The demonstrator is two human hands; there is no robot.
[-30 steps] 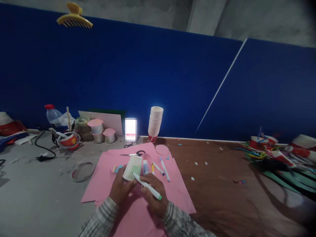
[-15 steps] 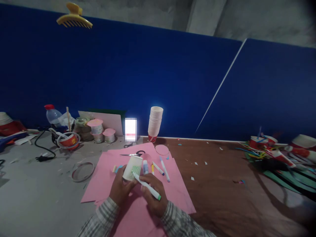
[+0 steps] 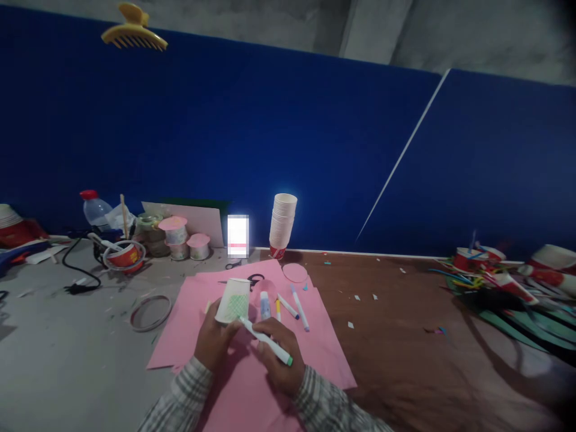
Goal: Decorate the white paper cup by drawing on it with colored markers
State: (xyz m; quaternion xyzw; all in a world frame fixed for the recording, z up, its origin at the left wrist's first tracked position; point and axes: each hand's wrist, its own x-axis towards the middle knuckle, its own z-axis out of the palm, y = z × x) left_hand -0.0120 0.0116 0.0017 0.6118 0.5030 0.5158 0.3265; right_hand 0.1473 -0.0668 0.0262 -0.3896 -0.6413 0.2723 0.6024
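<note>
**Paper cup and marker, both held**

The left hand grips the paper cup above pink sheets on the tabletop; the right hand pinches the marker, its tip at the lower edge of the cup's green crosshatching. Scissors lie just beyond the cup.

Blue partition, grey concrete wall

Matt paper cup, smooth plastic marker
</note>
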